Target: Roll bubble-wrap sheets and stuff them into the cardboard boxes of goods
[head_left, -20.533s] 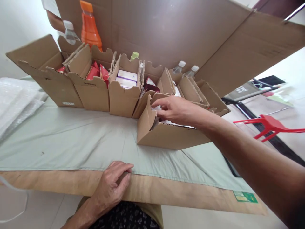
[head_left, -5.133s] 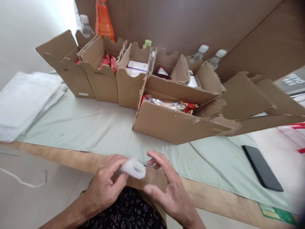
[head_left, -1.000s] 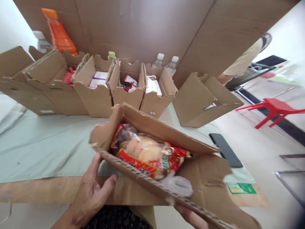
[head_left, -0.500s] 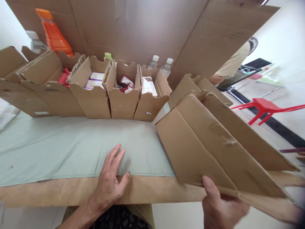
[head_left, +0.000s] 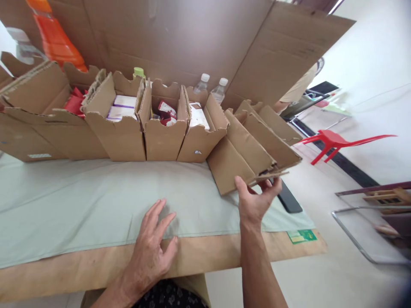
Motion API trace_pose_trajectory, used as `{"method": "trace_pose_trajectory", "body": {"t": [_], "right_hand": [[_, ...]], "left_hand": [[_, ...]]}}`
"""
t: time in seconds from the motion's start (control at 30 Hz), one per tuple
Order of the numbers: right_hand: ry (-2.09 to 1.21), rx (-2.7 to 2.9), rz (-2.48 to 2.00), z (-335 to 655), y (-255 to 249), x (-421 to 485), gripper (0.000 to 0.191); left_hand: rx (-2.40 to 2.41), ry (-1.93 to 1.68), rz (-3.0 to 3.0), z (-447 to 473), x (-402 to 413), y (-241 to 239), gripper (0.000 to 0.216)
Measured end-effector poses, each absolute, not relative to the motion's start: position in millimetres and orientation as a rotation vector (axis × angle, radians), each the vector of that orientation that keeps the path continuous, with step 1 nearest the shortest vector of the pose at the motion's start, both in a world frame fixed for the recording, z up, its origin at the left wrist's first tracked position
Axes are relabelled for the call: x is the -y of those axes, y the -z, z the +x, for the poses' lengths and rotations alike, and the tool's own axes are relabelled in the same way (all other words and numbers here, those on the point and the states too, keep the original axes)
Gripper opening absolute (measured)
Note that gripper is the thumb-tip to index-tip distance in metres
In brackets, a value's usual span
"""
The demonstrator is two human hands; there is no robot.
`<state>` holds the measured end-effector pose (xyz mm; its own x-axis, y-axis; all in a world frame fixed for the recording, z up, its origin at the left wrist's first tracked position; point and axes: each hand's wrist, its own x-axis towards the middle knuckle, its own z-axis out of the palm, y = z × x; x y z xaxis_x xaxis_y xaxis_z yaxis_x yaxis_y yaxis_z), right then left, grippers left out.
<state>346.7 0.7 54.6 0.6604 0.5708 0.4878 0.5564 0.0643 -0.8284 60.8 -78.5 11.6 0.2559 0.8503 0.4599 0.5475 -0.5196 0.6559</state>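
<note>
My right hand (head_left: 257,201) grips the near lower edge of a brown cardboard box (head_left: 233,167), thumb on its side and fingers behind. The box is tilted, open at the top, and sits right of a row of similar boxes. Its inside is mostly hidden from me. My left hand (head_left: 154,244) rests by the table's front edge with fingers spread, holding nothing. Nearest in the row is a cardboard box (head_left: 201,143) with a white packet (head_left: 198,115) in it. Beside that stands a box (head_left: 163,139) holding red-and-white packets (head_left: 167,112).
A green cloth (head_left: 96,201) covers most of the wooden table (head_left: 205,256). A black phone-like slab (head_left: 290,197) lies beyond my right hand, near a green card (head_left: 302,236). Bottles (head_left: 220,90) stand behind the boxes. A red stool (head_left: 334,139) and another person's arm (head_left: 282,105) are at right.
My right hand has pushed the cardboard box forward and left, close against the row. The black slab and green card have come into sight. My left hand has stayed nearly still.
</note>
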Motion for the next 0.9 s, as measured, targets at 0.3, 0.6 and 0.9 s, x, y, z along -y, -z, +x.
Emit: {"method": "trace_pose_trajectory", "body": {"t": [0.3, 0.6, 0.9], "right_hand": [[0.036, 1.021, -1.779, 345, -49, 2, 0.106], [0.063, 1.547, -1.762, 333, -42, 11, 0.045], [0.143, 1.654, -1.867, 340, -45, -19, 0.051]], "left_hand": [[-1.255, -1.141, 2.163, 57, 81, -10, 0.047], [-1.236, -1.117, 2.195, 56, 79, -10, 0.043], [-1.243, -1.095, 2.219, 54, 78, -7, 0.039]]}}
